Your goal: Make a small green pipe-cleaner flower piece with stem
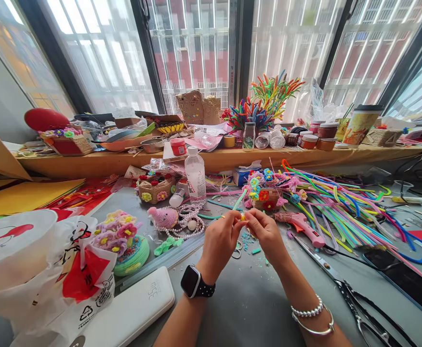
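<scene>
Above the grey table, both hands meet with their fingertips together. My left hand (pixel 218 243), with a watch on the wrist, pinches a pale green pipe cleaner (pixel 240 199) that sticks up beyond the fingers. A small yellow piece (pixel 243 217) shows between the fingertips of both hands. My right hand (pixel 265 230) closes on this same work from the other side; the fingers hide its exact shape. Just behind lies a woven basket covered with pipe-cleaner flowers (pixel 263 195). Green clippings (pixel 256 251) and partly hidden small scissors (pixel 237 252) are below the hands.
Right of the hands lie a pink glue gun (pixel 301 227), large scissors (pixel 336 277), a phone (pixel 406 274) and many loose pipe cleaners (pixel 355 219). To the left are a bottle (pixel 195 176), a pink crocheted piece (pixel 164 217), a white case (pixel 135 308) and a plastic bag (pixel 84 274).
</scene>
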The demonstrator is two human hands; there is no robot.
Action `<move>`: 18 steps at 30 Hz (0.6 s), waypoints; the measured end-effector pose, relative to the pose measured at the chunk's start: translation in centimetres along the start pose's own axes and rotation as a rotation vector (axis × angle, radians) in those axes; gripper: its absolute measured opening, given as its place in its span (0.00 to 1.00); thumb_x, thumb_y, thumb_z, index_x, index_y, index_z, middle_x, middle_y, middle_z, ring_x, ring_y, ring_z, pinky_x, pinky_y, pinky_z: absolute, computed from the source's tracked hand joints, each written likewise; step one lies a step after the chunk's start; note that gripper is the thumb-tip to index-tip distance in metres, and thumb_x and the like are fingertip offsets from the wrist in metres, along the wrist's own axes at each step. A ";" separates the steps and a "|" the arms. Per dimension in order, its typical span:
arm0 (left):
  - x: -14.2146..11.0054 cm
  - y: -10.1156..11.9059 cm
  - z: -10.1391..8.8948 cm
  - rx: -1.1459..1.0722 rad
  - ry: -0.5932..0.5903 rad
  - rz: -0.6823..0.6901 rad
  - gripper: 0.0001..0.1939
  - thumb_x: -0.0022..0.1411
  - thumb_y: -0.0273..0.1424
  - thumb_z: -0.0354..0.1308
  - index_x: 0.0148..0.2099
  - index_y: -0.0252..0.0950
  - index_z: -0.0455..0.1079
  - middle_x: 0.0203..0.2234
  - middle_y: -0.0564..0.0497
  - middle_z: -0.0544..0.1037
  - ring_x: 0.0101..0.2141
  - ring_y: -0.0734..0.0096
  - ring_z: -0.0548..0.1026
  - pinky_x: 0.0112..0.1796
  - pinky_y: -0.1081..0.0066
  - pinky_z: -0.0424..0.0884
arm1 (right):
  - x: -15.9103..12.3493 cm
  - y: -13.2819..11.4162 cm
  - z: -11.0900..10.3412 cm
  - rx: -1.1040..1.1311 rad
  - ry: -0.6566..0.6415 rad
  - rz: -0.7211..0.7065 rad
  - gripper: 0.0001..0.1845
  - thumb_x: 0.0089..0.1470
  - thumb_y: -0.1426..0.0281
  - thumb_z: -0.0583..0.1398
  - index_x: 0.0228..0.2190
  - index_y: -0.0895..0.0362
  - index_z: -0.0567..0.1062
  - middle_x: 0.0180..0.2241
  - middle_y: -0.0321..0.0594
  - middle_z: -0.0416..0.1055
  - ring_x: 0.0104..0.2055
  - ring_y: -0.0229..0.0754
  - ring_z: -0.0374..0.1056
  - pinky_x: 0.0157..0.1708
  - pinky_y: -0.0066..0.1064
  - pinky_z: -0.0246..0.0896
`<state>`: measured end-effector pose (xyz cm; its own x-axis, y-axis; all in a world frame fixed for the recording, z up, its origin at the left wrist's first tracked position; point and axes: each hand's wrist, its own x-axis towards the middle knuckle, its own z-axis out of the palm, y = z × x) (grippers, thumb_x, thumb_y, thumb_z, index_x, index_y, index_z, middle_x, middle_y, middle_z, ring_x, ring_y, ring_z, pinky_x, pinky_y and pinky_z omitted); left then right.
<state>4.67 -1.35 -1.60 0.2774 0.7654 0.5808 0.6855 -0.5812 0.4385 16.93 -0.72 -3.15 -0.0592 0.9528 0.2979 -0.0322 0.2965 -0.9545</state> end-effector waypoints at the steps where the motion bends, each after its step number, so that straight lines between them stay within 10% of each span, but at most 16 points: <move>1: 0.0 0.0 0.0 0.009 0.011 0.006 0.08 0.59 0.34 0.42 0.36 0.36 0.59 0.24 0.52 0.71 0.24 0.74 0.67 0.26 0.75 0.58 | 0.0 0.0 0.0 0.002 0.001 -0.004 0.15 0.49 0.59 0.52 0.22 0.59 0.63 0.17 0.32 0.48 0.19 0.29 0.42 0.17 0.23 0.37; 18: 0.0 0.0 -0.4 -0.182 0.080 -0.010 0.08 0.57 0.33 0.48 0.32 0.36 0.66 0.26 0.51 0.72 0.28 0.73 0.68 0.31 0.75 0.61 | -0.1 -0.2 -0.3 0.055 -0.048 -0.044 0.15 0.50 0.59 0.51 0.22 0.58 0.61 0.18 0.32 0.51 0.19 0.29 0.44 0.18 0.23 0.40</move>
<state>4.40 -1.45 -1.34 0.2122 0.7513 0.6249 0.5526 -0.6196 0.5574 17.26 -0.82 -3.03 -0.1042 0.9341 0.3416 -0.0908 0.3330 -0.9385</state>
